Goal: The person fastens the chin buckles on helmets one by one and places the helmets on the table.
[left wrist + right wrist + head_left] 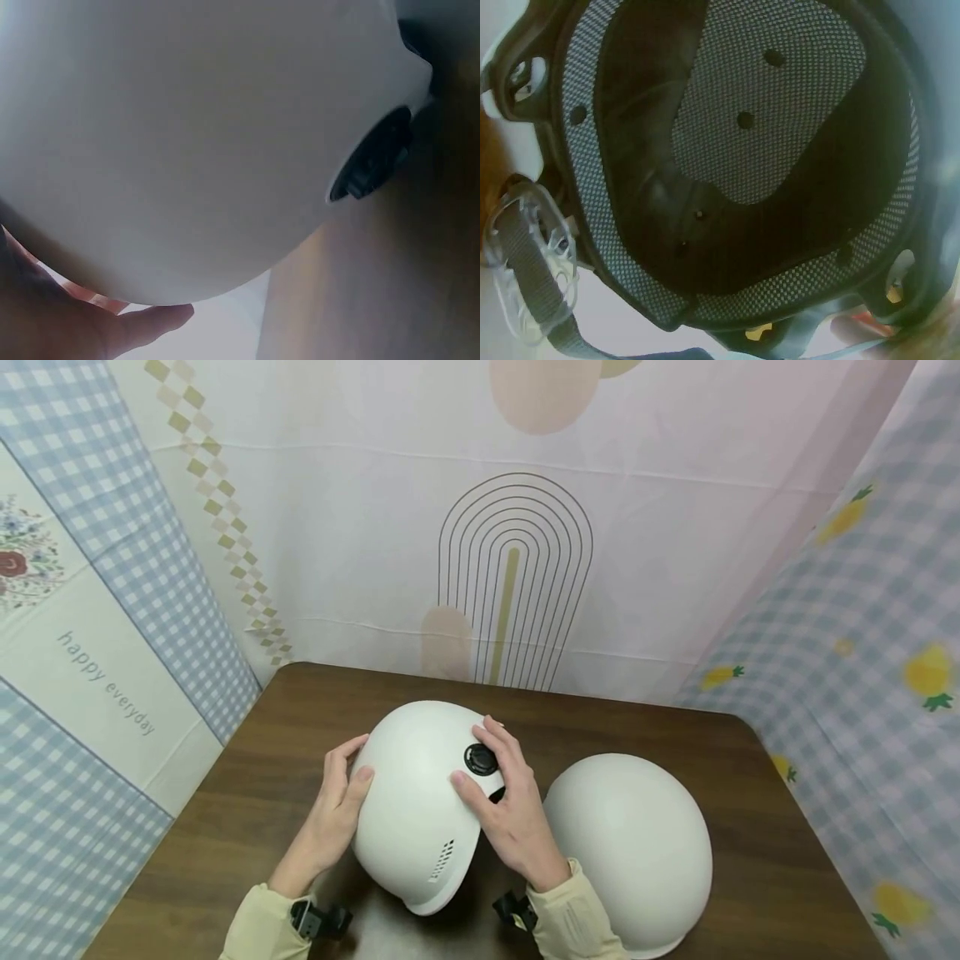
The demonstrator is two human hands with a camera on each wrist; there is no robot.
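A white helmet is tilted over the wooden table, with its brim and small vent slots toward me. My left hand holds its left side, thumb and fingers against the smooth shell. On the other side, my right hand grips the edge beside a round black fitting. The left wrist view shows the shell close up, with another black fitting low on its side. In the right wrist view appear the mesh lining and a dark strap through a clear plastic piece.
A second white helmet rests on the brown wooden table, just right of my right hand. A pale patterned cloth hangs behind the table. Checked cloths hang at the left and right sides.
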